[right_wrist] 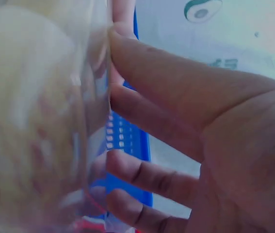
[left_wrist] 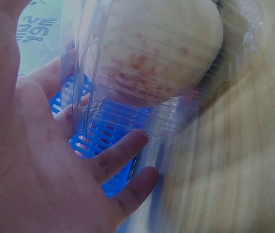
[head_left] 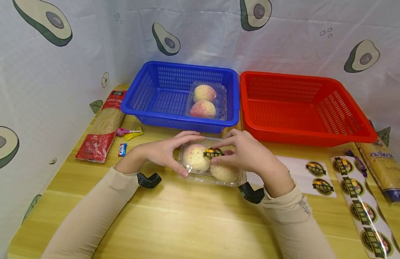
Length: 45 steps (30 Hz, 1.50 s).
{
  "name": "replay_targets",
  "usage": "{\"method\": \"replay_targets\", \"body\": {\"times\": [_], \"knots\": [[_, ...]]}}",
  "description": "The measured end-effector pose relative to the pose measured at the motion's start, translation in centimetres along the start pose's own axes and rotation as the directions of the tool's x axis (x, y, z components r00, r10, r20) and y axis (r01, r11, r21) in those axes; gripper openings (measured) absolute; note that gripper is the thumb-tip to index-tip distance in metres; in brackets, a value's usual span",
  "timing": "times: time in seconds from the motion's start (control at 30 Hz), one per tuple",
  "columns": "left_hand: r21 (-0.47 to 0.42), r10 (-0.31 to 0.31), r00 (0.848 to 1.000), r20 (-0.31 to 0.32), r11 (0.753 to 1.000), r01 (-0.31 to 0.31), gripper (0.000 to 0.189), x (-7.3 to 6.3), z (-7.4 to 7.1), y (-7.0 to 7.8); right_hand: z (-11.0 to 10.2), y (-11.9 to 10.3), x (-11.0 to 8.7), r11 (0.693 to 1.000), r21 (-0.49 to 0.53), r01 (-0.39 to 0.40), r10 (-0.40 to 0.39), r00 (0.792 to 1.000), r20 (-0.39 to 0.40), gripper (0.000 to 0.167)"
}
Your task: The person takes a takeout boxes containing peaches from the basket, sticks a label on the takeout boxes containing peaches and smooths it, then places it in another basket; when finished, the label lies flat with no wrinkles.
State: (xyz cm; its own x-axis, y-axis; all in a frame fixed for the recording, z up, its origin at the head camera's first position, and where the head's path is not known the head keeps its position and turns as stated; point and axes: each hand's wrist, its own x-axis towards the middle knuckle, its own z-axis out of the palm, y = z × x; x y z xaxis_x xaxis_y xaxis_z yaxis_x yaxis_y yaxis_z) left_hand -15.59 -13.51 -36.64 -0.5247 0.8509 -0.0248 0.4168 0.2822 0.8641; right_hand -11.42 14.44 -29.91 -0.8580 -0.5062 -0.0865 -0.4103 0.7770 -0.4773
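Note:
A clear plastic box (head_left: 203, 178) with a peach (head_left: 196, 162) and a second peach (head_left: 224, 173) inside lies in front of me. On its lid sits a black-and-gold fruit label (head_left: 214, 154). My left hand (head_left: 164, 150) spans the box's left end, thumb at the near side and fingers towards the far edge. Those fingers look fairly straight beside the clear wall in the left wrist view. From the right, my right hand (head_left: 250, 150) touches the lid at the label with its thumb and fingertips. The right wrist view shows these fingertips (right_wrist: 115, 162) against the lid.
Behind stand a blue basket (head_left: 180, 121) holding another peach box (head_left: 224, 102), and a red basket (head_left: 303, 138). Label sheets (head_left: 294, 172) lie to the right beside a yellow packet (head_left: 381, 162). At left are a red noodle packet (head_left: 101, 138), pink scissors (head_left: 121, 131) and small wrapped pieces.

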Motion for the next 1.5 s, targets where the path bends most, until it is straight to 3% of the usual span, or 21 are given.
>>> {"method": "replay_targets", "body": {"times": [0.2, 0.33, 0.57, 0.73, 0.83, 0.93, 1.03, 1.17, 1.3, 1.5], "knots": [[0.001, 0.024, 1.0, -0.003, 1.0, -0.024, 0.108, 0.1, 0.0, 0.0, -0.9, 0.9, -0.4, 0.996, 0.039, -0.078, 0.077, 0.997, 0.03, 0.042], [0.008, 0.027, 1.0, -0.004, 1.0, -0.027, 0.108, 0.1, 0.0, -0.1, -1.2, 0.9, -0.6, 0.997, 0.056, -0.046, 0.044, 0.998, 0.039, 0.04], [0.005, 0.016, 1.0, 0.002, 1.0, -0.016, 0.109, 0.0, 0.0, 0.0, -1.1, 0.7, -0.5, 0.996, 0.093, 0.006, -0.004, 1.0, -0.017, 0.027], [0.007, 0.014, 1.0, 0.02, 1.0, -0.015, 0.107, -0.2, 0.0, 0.0, -0.6, 0.7, 0.0, 0.998, 0.059, 0.028, -0.027, 1.0, -0.014, 0.043], [0.012, 0.039, 0.998, 0.042, 0.999, -0.04, 0.106, -0.2, -0.1, 0.1, -0.6, 0.8, -0.1, 0.998, 0.06, -0.008, 0.005, 0.999, 0.04, 0.064], [0.022, 0.063, 0.995, 0.075, 0.998, -0.064, 0.106, -0.4, -0.3, 0.2, -0.6, 0.8, -0.3, 0.992, 0.103, -0.076, 0.059, 0.985, 0.161, 0.084], [0.021, 0.074, 0.994, 0.08, 0.997, -0.076, 0.102, -0.9, -0.8, 0.2, -0.5, 0.9, -0.3, 0.985, 0.141, -0.099, 0.059, 0.963, 0.262, 0.091], [-0.006, 0.064, 0.998, 0.006, 0.998, -0.064, 0.088, -1.7, -1.8, 0.2, 0.0, 1.4, 0.1, 0.97, 0.232, -0.08, -0.009, 0.933, 0.359, 0.088], [-0.032, 0.045, 0.996, -0.073, 0.998, -0.048, 0.077, -2.1, -2.5, 0.2, 0.8, 1.8, 0.7, 0.954, 0.296, -0.044, -0.079, 0.917, 0.391, 0.093], [-0.053, -0.044, 0.996, -0.082, 0.998, 0.039, 0.072, -2.0, -2.9, 0.4, 1.7, 2.2, 1.2, 0.939, 0.344, -0.027, -0.106, 0.926, 0.363, 0.098]]}}
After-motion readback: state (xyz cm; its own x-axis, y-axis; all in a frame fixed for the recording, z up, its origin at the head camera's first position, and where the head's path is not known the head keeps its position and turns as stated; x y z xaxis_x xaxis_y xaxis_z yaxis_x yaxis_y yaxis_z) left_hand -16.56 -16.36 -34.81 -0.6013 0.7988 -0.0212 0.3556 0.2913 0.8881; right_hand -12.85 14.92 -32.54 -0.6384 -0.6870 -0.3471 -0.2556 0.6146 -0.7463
